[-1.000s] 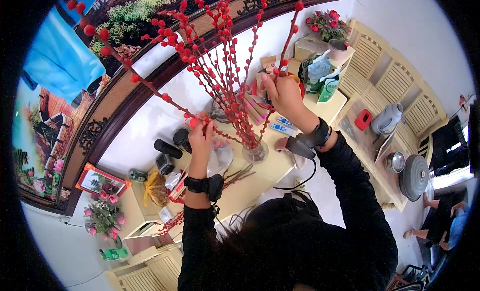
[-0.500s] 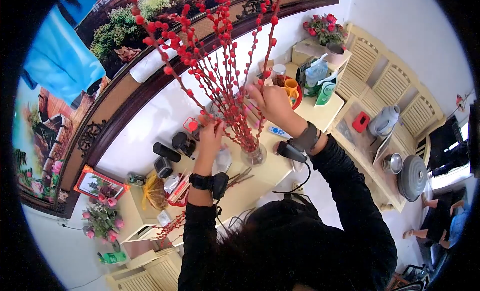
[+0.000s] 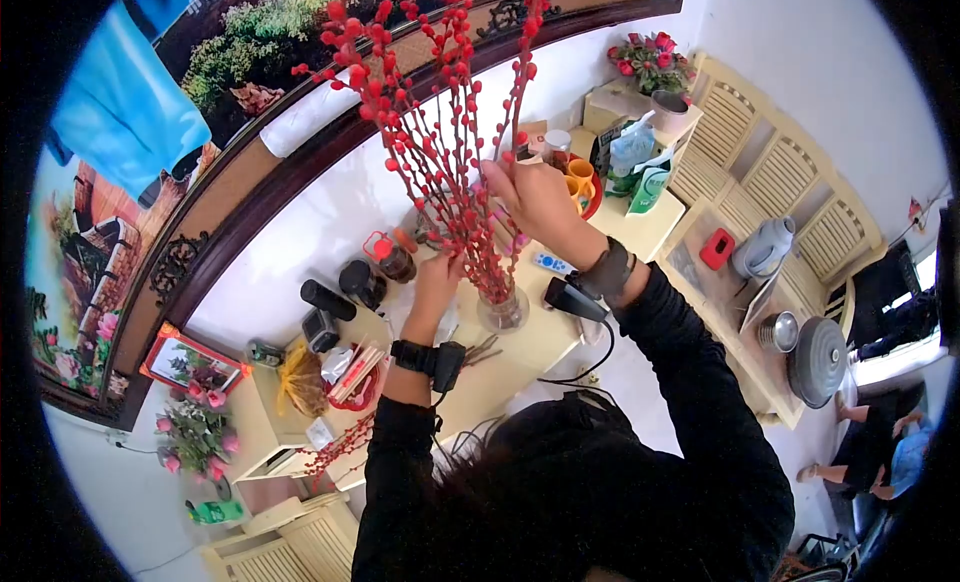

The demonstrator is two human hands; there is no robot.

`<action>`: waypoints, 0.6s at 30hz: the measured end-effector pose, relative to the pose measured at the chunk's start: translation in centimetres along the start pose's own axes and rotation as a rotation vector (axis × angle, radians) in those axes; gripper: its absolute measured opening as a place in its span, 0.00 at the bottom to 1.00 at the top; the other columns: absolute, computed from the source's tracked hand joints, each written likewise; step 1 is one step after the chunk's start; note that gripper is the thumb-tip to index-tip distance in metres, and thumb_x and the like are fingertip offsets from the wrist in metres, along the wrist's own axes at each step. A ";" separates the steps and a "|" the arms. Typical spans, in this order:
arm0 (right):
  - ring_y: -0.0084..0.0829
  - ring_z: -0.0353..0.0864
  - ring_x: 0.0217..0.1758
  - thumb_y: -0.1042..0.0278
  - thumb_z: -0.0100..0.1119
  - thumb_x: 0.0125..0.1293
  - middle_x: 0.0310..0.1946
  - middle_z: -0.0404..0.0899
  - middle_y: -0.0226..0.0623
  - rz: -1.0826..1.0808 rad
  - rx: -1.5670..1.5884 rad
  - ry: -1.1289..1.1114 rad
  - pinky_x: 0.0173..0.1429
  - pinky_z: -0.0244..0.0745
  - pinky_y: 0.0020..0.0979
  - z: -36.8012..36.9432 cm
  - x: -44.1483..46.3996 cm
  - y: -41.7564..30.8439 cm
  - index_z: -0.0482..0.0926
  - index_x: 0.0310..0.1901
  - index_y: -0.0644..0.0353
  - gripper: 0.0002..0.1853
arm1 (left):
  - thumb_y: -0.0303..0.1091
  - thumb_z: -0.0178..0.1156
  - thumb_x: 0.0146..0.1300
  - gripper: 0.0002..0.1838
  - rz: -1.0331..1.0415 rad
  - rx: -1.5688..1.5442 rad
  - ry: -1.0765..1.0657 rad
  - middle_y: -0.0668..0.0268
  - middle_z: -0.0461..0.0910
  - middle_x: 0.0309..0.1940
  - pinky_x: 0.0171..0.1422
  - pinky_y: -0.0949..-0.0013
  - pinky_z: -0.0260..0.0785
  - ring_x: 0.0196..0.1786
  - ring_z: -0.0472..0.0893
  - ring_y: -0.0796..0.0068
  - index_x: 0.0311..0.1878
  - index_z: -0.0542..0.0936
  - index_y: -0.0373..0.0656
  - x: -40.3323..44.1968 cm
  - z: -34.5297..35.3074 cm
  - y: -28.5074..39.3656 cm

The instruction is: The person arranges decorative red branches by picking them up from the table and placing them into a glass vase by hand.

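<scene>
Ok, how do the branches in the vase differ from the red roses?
The branches rise tall and slender; the roses are low and bushy. The branches look leafless; the roses are leafy. The branches stand in a clear vase, the roses in an opaque pot. Both show plenty of red.

Red-framed pic (image 3: 197, 366) nr pink roses (image 3: 200, 442), yel. mugs (image 3: 580, 169), red roses (image 3: 655, 62) in pot (image 3: 670, 112), gry jug (image 3: 765, 249) nr metal bowls (image 3: 779, 332), slatted settee (image 3: 793, 170)
</scene>
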State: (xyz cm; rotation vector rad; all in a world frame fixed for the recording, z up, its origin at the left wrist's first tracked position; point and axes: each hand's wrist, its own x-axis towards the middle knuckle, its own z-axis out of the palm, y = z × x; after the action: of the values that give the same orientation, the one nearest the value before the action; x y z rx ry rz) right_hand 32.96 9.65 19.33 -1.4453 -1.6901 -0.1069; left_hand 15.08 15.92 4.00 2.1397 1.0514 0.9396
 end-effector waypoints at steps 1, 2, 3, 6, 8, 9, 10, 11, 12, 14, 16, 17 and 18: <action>0.44 0.69 0.14 0.54 0.42 0.61 0.10 0.68 0.45 -0.032 -0.002 0.045 0.21 0.64 0.39 0.2 0.1 -0.1 0.73 0.18 0.62 0.22 | 0.35 0.51 0.57 0.10 0.005 -0.022 0.002 0.58 0.74 0.15 0.25 0.67 0.66 0.21 0.76 0.63 0.32 0.73 0.37 0.0 0.0 0.0; 0.44 0.69 0.14 0.55 0.42 0.61 0.09 0.68 0.45 -0.026 -0.016 0.033 0.21 0.64 0.39 0.4 0.0 -0.1 0.72 0.18 0.62 0.22 | 0.35 0.51 0.57 0.10 -0.028 -0.009 -0.023 0.58 0.74 0.15 0.25 0.67 0.66 0.21 0.76 0.63 0.32 0.74 0.37 -0.1 0.2 -0.2; 0.44 0.69 0.14 0.55 0.42 0.61 0.09 0.68 0.45 -0.019 -0.030 0.021 0.20 0.64 0.39 0.6 0.0 0.0 0.72 0.18 0.62 0.22 | 0.35 0.51 0.57 0.10 -0.061 0.003 -0.047 0.58 0.74 0.15 0.25 0.67 0.66 0.21 0.76 0.64 0.32 0.74 0.37 -0.1 0.3 -0.4; 0.44 0.69 0.14 0.56 0.42 0.61 0.09 0.68 0.45 -0.020 -0.067 0.021 0.20 0.64 0.39 1.1 -0.1 0.3 0.72 0.17 0.62 0.21 | 0.36 0.50 0.57 0.10 -0.084 -0.056 -0.081 0.59 0.74 0.16 0.25 0.67 0.66 0.21 0.76 0.64 0.33 0.74 0.38 -0.3 0.5 -0.3; 0.44 0.69 0.14 0.56 0.42 0.61 0.09 0.68 0.45 -0.025 -0.073 0.038 0.20 0.64 0.39 1.6 -0.2 0.7 0.72 0.17 0.62 0.22 | 0.36 0.50 0.58 0.11 -0.082 -0.080 -0.080 0.59 0.75 0.16 0.26 0.67 0.66 0.21 0.76 0.64 0.33 0.74 0.38 -0.4 0.6 -0.1; 0.44 0.69 0.14 0.56 0.42 0.62 0.09 0.68 0.45 -0.025 -0.068 0.050 0.19 0.64 0.39 1.9 -0.2 1.0 0.72 0.17 0.62 0.22 | 0.37 0.50 0.58 0.11 -0.086 -0.068 -0.076 0.59 0.75 0.16 0.26 0.67 0.66 0.21 0.76 0.65 0.33 0.74 0.38 -0.5 0.7 -0.1; 0.44 0.69 0.14 0.56 0.42 0.62 0.09 0.68 0.45 -0.024 -0.063 0.063 0.19 0.64 0.39 2.1 -0.2 1.2 0.72 0.17 0.62 0.22 | 0.37 0.50 0.58 0.11 -0.089 -0.056 -0.073 0.59 0.75 0.16 0.26 0.67 0.66 0.21 0.76 0.65 0.34 0.74 0.38 -0.5 0.7 -0.1; 0.44 0.69 0.14 0.56 0.41 0.62 0.09 0.68 0.45 -0.021 -0.054 0.059 0.19 0.64 0.39 2.1 -0.2 1.2 0.72 0.17 0.62 0.22 | 0.37 0.49 0.58 0.11 -0.090 -0.050 -0.074 0.59 0.75 0.16 0.26 0.67 0.66 0.21 0.76 0.64 0.34 0.74 0.38 -0.6 0.8 -0.1; 0.44 0.69 0.14 0.56 0.41 0.62 0.09 0.68 0.45 -0.018 -0.046 0.055 0.19 0.64 0.39 2.0 -0.2 1.2 0.72 0.17 0.62 0.22 | 0.37 0.49 0.58 0.12 -0.090 -0.044 -0.076 0.59 0.75 0.16 0.26 0.67 0.66 0.21 0.76 0.64 0.34 0.74 0.38 -0.6 0.8 0.0; 0.44 0.69 0.14 0.56 0.41 0.62 0.10 0.68 0.45 -0.010 -0.042 0.046 0.19 0.64 0.39 2.0 -0.1 1.2 0.72 0.17 0.62 0.22 | 0.36 0.49 0.58 0.11 -0.108 -0.009 -0.101 0.60 0.76 0.18 0.26 0.69 0.67 0.21 0.77 0.68 0.34 0.74 0.37 -0.7 1.1 -0.2; 0.44 0.69 0.14 0.56 0.41 0.62 0.10 0.68 0.45 -0.001 -0.047 0.035 0.20 0.64 0.39 1.9 -0.2 1.1 0.72 0.17 0.62 0.22 | 0.34 0.50 0.59 0.10 -0.146 0.052 -0.146 0.63 0.78 0.23 0.27 0.75 0.69 0.22 0.77 0.77 0.33 0.74 0.35 -1.0 2.0 -1.5; 0.45 0.70 0.16 0.56 0.42 0.61 0.11 0.69 0.46 0.024 -0.036 -0.003 0.21 0.64 0.39 1.8 -0.1 1.0 0.73 0.20 0.63 0.20 | 0.34 0.49 0.59 0.11 -0.160 0.056 -0.158 0.63 0.78 0.23 0.28 0.75 0.69 0.22 0.77 0.77 0.33 0.74 0.35 -1.0 2.4 -2.5; 0.45 0.71 0.17 0.57 0.43 0.61 0.13 0.70 0.47 0.050 -0.025 -0.040 0.22 0.64 0.39 1.6 -0.1 0.9 0.74 0.23 0.64 0.19 | 0.35 0.48 0.60 0.11 -0.175 0.059 -0.171 0.63 0.78 0.23 0.29 0.75 0.69 0.23 0.77 0.77 0.33 0.74 0.35 -1.1 2.5 -3.1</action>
State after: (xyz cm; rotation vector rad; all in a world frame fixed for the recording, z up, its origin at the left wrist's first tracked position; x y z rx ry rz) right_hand 32.79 10.80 17.91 -1.5169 -1.6888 -0.0722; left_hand 15.24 16.18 -0.16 2.0938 1.1697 0.6399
